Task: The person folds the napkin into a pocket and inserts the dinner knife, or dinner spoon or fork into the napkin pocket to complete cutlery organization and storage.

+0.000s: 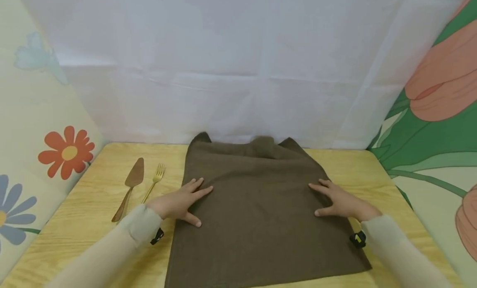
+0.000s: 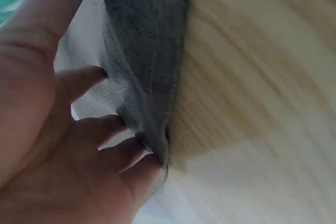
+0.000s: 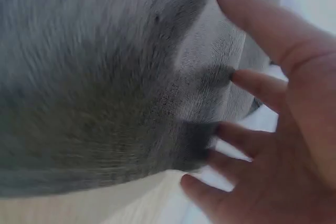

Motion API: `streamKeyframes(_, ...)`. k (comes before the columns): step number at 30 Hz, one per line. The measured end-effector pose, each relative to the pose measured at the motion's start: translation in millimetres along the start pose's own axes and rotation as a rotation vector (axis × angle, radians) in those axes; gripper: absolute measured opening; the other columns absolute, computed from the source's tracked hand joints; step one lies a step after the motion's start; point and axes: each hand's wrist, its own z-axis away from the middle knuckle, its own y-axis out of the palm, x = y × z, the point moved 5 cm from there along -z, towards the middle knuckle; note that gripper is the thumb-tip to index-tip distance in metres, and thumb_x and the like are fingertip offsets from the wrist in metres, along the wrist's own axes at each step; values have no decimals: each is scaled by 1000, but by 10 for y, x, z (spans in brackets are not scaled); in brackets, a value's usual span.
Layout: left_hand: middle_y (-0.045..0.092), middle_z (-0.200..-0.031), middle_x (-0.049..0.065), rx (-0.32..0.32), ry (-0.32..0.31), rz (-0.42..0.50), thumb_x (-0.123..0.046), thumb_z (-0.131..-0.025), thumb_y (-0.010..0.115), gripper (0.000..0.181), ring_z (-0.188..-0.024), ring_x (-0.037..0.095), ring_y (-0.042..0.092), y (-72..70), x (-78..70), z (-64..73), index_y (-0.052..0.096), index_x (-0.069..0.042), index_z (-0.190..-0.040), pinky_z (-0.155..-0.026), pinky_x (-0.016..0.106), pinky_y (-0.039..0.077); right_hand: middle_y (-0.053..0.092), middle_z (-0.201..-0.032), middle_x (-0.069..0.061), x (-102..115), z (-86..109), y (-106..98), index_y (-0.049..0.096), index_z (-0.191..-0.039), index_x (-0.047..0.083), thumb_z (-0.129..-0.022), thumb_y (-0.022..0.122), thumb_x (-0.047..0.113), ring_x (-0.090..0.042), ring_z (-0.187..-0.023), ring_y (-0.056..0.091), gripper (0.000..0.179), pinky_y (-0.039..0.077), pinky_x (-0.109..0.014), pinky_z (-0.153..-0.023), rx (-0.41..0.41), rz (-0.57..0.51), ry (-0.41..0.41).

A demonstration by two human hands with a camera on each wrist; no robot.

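A brown cloth (image 1: 261,213) is spread over the middle of the table, its far edge bunched up in folds against the white backdrop. On its left side my left hand (image 1: 182,203) rests with fingers spread, and the left wrist view shows those fingertips along the hem of the cloth (image 2: 152,35). My right hand (image 1: 340,201) lies at the cloth's right side, fingers extended and apart. In the right wrist view its fingertips touch the wrinkled cloth (image 3: 105,77). Neither hand grips the fabric.
Left of the cloth lie a copper-coloured cake server (image 1: 136,174) and a gold fork (image 1: 158,174), close to my left forearm. The wooden table (image 1: 343,163) ends at a hanging white sheet (image 1: 231,72). Flower-patterned panels (image 1: 67,153) flank both sides.
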Motion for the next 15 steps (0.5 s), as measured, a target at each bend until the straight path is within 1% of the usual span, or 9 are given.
streamKeyframes(2,4,-163,35,22,-5,-15,-44,-79,83,107,-147,57,2,10,20,43,25,-5,-160,-112,69,25,8,-160,-38,32,53,80,32,-158,5,-84,83,39,-64,-142,10,96,25,-76,-106,83,-13,13)
streamKeyframes(4,2,-163,35,34,-10,-47,-47,-76,83,111,-148,57,1,6,42,82,24,-6,-161,-110,67,30,3,-160,-38,70,103,136,28,-159,6,-81,86,41,-65,-142,4,103,21,-79,-105,134,-2,18)
streamKeyframes(6,2,-163,34,44,-15,-80,-50,-74,82,114,-148,56,2,8,66,117,22,-8,-162,-108,65,35,0,-160,-39,108,160,180,25,-160,8,-77,88,42,-67,-142,1,109,20,-81,-103,167,37,16)
streamKeyframes(8,2,-163,34,52,-22,-105,-52,-71,82,117,-148,55,4,14,81,151,22,-10,-162,-107,63,38,0,-160,-39,148,214,220,23,-161,9,-75,89,44,-68,-141,2,114,22,-81,-102,186,78,15)
streamKeyframes(10,4,-163,34,56,-18,-131,-53,-69,83,119,-148,56,5,27,99,182,22,-10,-162,-108,64,35,0,-160,-39,190,266,265,22,-161,11,-72,90,46,-68,-141,3,117,23,-81,-103,209,91,32)
streamKeyframes(15,8,-162,36,37,18,-192,-56,-63,84,123,-147,57,8,31,125,271,25,-10,-161,-113,71,21,-2,-161,-37,299,353,345,20,-163,18,-67,92,46,-66,-143,3,123,28,-78,-103,241,105,69)
